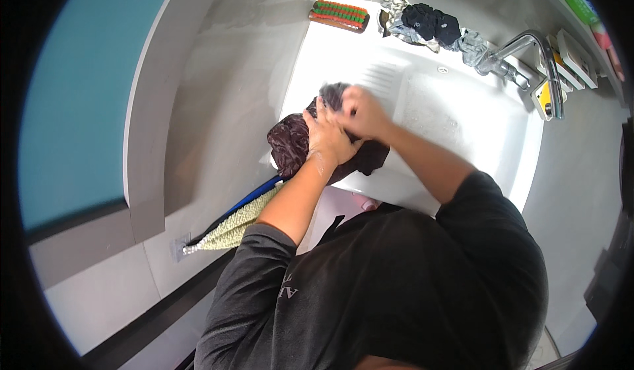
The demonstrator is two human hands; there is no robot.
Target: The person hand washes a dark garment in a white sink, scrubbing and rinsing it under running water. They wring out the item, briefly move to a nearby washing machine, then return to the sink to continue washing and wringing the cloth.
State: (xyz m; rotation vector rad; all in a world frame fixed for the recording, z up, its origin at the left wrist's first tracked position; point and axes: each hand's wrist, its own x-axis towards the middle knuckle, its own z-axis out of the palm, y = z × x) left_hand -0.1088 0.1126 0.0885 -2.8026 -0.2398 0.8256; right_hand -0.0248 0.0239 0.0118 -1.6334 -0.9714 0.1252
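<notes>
A wet, dark maroon garment (288,143) lies bunched on the left side of the white sink, over its washboard end. My left hand (328,137) rests on it with fingers stretched out, pressing the cloth down; a little foam shows at the wrist. Just to the right, my right hand (364,114) is closed in a fist on a bunched dark part of the cloth and is slightly blurred. A greyish, foamy fold (335,95) sticks up beyond the fingers. The cloth inside the right fist is mostly hidden.
The white sink (489,129) has a ribbed washboard (381,79) and shallow sudsy water. Along its back ledge lie a red-green scrub brush (339,15) and crumpled dark and grey cloths (430,25). A chrome faucet (548,60) stands right. A pale green towel (234,226) hangs left.
</notes>
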